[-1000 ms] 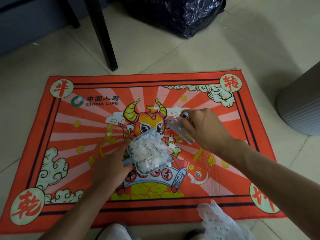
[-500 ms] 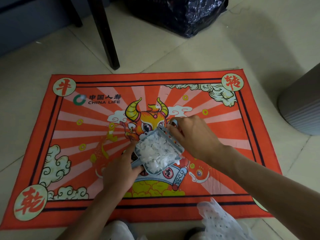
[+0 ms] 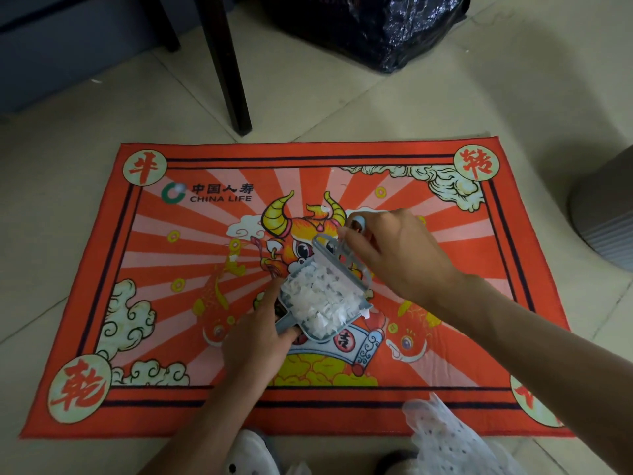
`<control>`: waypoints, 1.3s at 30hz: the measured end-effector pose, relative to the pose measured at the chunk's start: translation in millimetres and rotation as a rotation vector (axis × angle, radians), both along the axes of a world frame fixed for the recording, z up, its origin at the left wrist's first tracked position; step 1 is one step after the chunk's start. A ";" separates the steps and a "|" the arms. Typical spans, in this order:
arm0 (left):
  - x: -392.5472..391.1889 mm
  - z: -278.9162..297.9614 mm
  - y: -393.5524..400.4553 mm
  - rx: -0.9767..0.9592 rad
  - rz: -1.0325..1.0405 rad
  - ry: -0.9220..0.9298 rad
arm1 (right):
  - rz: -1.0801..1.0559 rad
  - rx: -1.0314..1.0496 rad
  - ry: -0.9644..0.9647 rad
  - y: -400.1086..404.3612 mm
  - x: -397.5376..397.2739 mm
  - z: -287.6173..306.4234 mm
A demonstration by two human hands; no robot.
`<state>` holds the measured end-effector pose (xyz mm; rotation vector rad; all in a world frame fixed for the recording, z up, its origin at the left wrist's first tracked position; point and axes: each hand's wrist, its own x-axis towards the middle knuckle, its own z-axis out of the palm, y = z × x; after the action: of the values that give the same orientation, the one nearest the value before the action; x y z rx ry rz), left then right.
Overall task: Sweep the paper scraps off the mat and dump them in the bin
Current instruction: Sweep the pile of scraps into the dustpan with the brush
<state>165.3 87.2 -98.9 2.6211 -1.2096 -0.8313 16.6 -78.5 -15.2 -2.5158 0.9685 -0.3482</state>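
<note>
Down at the middle of the mat (image 3: 144,234), the left hand (image 3: 255,341) gripped the short handle of a small grey dustpan (image 3: 364,308), fingers curled round it and the thumb lying up along its side. The pan was heaped with white paper scraps (image 3: 322,299) and sat over the cartoon ox printed at the mat's centre; whether it touched the cloth or was held just above it could not be told. The right hand (image 3: 394,255) pinched a small grey brush (image 3: 337,255), its fingers closed on the handle, and held the brush across the far open edge of the pan, against the pile of scraps. A few stray white bits lay on the mat near the ox's horns and to the left of its head.

Around them, the red and orange mat lay flat on a pale tiled floor (image 3: 445,108). Beyond its far edge stood a dark furniture leg (image 3: 227,70), and further back a shiny black plastic bag (image 3: 370,25). Off the mat's right side stood a grey ribbed bin (image 3: 606,214), well apart from the pan. At the near edge showed a white dotted garment (image 3: 445,437) and a pale shoe (image 3: 248,454).
</note>
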 end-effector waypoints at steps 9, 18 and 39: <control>4.6 -8.3 4.0 0.000 0.058 0.015 | -0.057 -0.040 -0.085 -12.2 8.0 14.5; 28.2 -12.5 30.9 -0.063 0.129 0.096 | -0.091 -0.035 -0.062 -12.3 17.8 12.7; 79.2 -8.9 93.8 -0.080 0.232 0.103 | 0.151 0.033 0.047 8.5 111.6 -19.5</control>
<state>244.5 181.0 -107.8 2.5566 -0.8729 -0.8429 128.1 -70.0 -34.7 -2.5583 0.7888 -0.2262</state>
